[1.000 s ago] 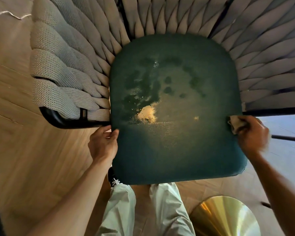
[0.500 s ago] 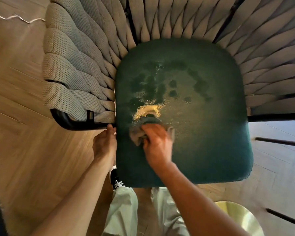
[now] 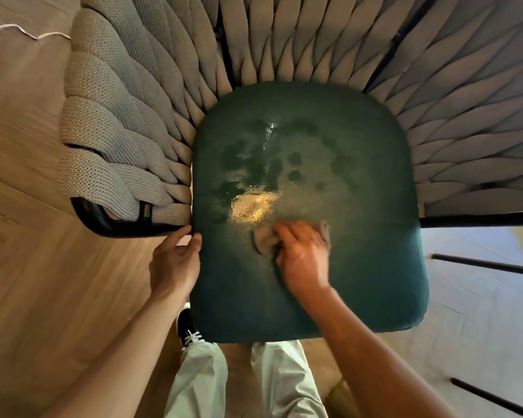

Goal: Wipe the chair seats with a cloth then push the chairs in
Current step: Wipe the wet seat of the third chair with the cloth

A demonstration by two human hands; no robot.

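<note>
A chair with a dark green seat cushion and a woven grey rope back stands right below me. Dark damp patches and a bright glare mark the middle of the seat. My right hand grips a crumpled beige cloth and presses it on the seat just below the glare; the hand is motion-blurred. My left hand holds the cushion's left edge, fingers curled over it next to the black arm frame.
Wooden floor spreads to the left, paler floor to the right with thin black legs of other furniture. My pale trousers and a black shoe are at the seat's front edge. A white cord lies at the top left.
My right hand swept the cloth from the seat's right edge to its left part, then back a little toward the middle. My left hand stayed on the left edge.
</note>
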